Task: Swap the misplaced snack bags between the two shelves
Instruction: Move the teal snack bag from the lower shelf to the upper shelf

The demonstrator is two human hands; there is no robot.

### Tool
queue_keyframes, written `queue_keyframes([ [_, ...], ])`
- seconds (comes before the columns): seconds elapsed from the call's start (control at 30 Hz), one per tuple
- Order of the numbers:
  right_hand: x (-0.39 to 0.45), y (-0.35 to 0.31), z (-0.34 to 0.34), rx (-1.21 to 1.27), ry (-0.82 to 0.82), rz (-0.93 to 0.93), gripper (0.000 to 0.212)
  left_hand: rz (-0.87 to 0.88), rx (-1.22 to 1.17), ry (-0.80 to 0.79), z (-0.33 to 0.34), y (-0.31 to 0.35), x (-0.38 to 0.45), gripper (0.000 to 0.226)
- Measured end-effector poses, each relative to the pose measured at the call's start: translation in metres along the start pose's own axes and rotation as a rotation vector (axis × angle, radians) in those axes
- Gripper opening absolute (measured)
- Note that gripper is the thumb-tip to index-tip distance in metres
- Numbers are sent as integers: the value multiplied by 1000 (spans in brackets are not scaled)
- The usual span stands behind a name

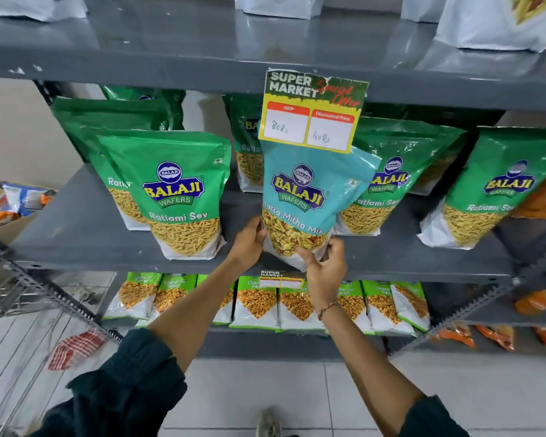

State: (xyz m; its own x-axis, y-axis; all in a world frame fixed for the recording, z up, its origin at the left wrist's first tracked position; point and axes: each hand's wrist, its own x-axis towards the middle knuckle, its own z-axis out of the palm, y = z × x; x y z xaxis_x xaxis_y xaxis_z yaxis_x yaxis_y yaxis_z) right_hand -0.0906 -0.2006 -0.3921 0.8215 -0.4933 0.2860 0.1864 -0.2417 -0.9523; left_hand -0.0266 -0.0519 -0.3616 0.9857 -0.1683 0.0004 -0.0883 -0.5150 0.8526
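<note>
A teal plastic Khatta Mitha Mix bag (309, 197), gripped at its base by left hand (249, 242) and right hand (325, 266), stands among green Ratlami Sev bags (177, 197), seemingly needing lifting off the grey metal shelf (85, 234).

Bright, even overhead light; soft glare on the top shelf (202, 52). Wide-angle bending at edges, corners perhaps slightly blurred, centre sharp.

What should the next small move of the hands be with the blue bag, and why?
Probably lift the blue Khatta Mitha Mix bag off the shelf toward the body. Both the left hand and right hand grip its bottom, and only green Ratlami Sev bags surround it.
</note>
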Motion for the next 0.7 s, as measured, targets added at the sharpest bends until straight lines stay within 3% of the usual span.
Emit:
queue_keyframes([
  [0.2,-33,-17,-45,-13,8,9,40,53,53,-140,1,20,-46,35],
  [0.47,-70,-72,-99,97,-53,-3,34,173,-101,-251,-29,56,-117,40],
  [0.7,-81,-143,-116,197,-151,-107,31,255,-268,-210,-73,104,-171,44],
])
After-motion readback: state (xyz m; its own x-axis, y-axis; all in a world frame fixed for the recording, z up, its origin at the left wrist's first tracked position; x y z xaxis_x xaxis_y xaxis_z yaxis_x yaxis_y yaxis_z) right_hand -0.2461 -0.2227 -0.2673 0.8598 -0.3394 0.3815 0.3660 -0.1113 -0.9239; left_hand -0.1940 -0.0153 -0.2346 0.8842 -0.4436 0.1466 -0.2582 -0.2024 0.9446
